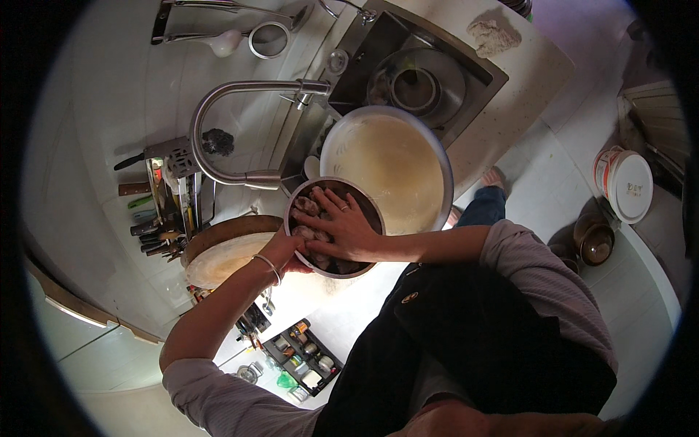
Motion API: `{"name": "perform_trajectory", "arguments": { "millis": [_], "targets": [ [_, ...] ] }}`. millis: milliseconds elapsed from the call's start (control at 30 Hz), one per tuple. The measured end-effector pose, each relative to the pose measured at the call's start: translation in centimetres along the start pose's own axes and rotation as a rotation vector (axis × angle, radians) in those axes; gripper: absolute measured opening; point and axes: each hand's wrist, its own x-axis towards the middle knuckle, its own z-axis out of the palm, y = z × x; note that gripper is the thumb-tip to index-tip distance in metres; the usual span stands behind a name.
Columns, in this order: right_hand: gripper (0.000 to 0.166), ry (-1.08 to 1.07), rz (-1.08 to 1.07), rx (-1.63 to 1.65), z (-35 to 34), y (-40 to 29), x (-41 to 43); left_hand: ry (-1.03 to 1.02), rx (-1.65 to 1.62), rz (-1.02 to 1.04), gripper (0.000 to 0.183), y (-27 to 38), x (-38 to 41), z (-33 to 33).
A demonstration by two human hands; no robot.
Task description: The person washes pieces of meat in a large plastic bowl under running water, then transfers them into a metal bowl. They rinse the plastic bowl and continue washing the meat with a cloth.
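Observation:
My left hand grips the left side of a round metal bowl, with the thumb over its rim. Pale brownish chunks of food, which look like raw meat, lie inside. My right hand is spread flat over the bowl with its fingers apart, resting on the chunks and hiding some of them. Just beyond, a large pale basin holds cloudy yellowish liquid; the bowl overlaps its near-left rim in the view.
The basin stands across the sink, where a wide metal pan sits in the far bowl. A curved faucet arches at left. Knives in a wall rack, a round board and a condiment tray are nearby.

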Motion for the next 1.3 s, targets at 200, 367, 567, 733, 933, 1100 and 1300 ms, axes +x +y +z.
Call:
{"name": "perform_trajectory", "arguments": {
  "millis": [200, 367, 567, 733, 933, 1100, 1300],
  "targets": [
    [0.058, 0.025, 0.003, 0.023, 0.4, 0.2, 0.3, 0.011, 0.025, -0.022, 0.071, 0.5, -0.1, -0.2],
    [0.057, 0.033, 0.017, 0.05, 0.5, 0.2, 0.2, 0.006, 0.053, -0.062, 0.07, 0.6, 0.2, -0.6],
    [0.057, 0.052, 0.039, 0.062, 0.9, 0.4, 0.0, 0.015, 0.064, -0.076, 0.069, 1.7, -0.4, 0.3],
    [0.055, 0.037, 0.074, 0.099, 0.5, 0.2, -0.1, -0.008, 0.052, -0.135, 0.069, 2.4, -0.3, 0.7],
    [0.054, 0.046, 0.083, 0.103, 0.2, 0.5, 0.1, 0.041, 0.084, -0.164, 0.056, 3.0, 0.1, 0.7],
    [0.055, 0.005, 0.101, 0.111, -0.3, 0.6, 0.4, 0.034, 0.098, -0.172, 0.055, 4.0, -0.3, 1.0],
    [0.056, -0.008, 0.124, 0.137, -1.1, 0.8, 0.5, 0.035, 0.085, -0.2, 0.055, 5.3, -0.4, 2.0]
  ]
}}
